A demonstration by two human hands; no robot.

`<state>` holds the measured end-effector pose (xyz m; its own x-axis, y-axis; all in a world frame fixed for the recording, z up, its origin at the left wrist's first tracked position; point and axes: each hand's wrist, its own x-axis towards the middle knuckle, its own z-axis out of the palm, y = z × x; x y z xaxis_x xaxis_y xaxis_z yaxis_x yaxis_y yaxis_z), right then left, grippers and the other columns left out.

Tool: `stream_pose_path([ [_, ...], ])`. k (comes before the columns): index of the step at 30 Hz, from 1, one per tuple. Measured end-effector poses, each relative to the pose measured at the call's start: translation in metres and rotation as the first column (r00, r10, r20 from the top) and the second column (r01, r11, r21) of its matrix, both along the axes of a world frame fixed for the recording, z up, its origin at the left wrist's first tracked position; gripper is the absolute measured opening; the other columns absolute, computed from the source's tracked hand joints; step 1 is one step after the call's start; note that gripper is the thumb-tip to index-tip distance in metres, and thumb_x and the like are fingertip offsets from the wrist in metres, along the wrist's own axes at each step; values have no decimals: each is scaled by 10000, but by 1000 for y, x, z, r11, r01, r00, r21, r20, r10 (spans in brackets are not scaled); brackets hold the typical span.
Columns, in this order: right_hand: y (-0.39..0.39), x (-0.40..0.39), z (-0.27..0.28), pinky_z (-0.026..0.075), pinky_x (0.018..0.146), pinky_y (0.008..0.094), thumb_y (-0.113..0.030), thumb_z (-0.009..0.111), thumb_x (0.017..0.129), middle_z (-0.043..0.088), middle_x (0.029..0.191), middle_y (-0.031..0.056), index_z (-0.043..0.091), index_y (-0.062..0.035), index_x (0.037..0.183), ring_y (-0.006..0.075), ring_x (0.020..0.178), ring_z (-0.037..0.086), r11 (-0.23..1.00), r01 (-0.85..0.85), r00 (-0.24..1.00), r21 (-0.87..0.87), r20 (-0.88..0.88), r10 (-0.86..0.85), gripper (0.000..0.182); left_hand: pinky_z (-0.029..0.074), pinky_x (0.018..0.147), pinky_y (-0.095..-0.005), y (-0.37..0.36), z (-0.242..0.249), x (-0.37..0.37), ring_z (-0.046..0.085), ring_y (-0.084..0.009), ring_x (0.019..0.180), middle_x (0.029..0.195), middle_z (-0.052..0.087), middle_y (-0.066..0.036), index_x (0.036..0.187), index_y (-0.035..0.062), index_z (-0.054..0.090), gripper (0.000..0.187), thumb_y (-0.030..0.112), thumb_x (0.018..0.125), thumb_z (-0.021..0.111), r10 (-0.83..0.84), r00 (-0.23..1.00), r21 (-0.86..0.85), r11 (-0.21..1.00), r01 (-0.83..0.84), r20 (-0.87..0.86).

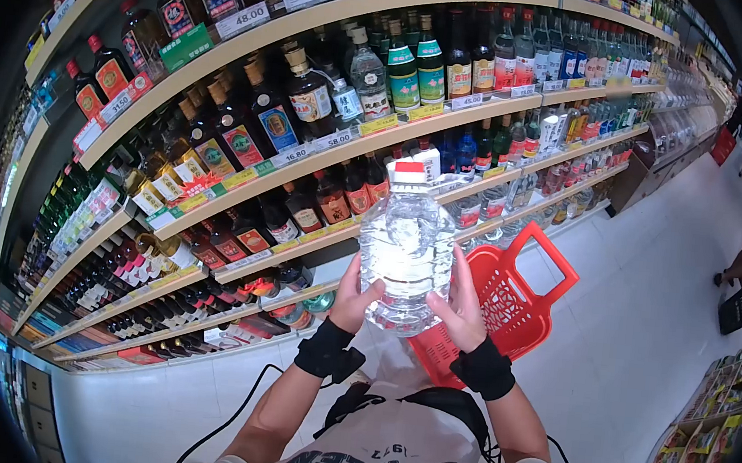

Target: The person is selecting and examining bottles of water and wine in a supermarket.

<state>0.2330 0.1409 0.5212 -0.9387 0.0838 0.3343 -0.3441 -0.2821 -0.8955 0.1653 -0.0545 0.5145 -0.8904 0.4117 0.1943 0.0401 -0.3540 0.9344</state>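
Observation:
A large clear plastic jug (406, 253) with a red cap is held up in front of my chest, full of a clear liquid. My left hand (356, 298) grips its left side, thumb across the front. On the other side my right hand (462, 307) presses against the jug, thumb also in front. The jug is roughly upright, its cap towards the shelves. Black bands wrap both my wrists. Below and to the right of the jug, a red plastic shopping basket (507, 303) is partly hidden by the jug and my right hand.
Curved-looking shelves (307, 149) carry rows of bottles with price tags, running from the left to the far right. Pale tiled floor (610, 344) spreads to the right. Packaged goods stand on a low rack (709, 434) at lower right. Several people are farther along the right side.

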Motion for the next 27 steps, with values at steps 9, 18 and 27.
stream_pose_path([
  [9,13,5,17,502,846,255,12,604,890,514,1389,158,349,-8,1479,146,1133,533,991,-135,989,13,55,134,642,410,1081,-488,-29,-61,-18,486,-356,1294,1459,431,-202,1481,4,305,686,523,1033,289,-217,933,498,866,47,288],
  [18,3,-1,29,454,983,367,-273,802,805,397,1435,196,294,28,1457,261,1203,505,934,-108,987,340,146,61,879,412,1075,-418,-26,-41,-7,495,-301,1291,1430,454,-176,1456,-17,299,669,423,994,500,-19,991,331,943,-26,132],
  [27,-20,-26,7,342,1104,420,-300,860,727,329,1453,247,-13,56,1502,325,1340,394,930,64,996,363,32,-81,1220,329,1104,-329,-2,-1,16,415,-201,1330,1493,357,-131,1529,-40,128,830,102,899,649,93,990,-171,979,-111,-110],
])
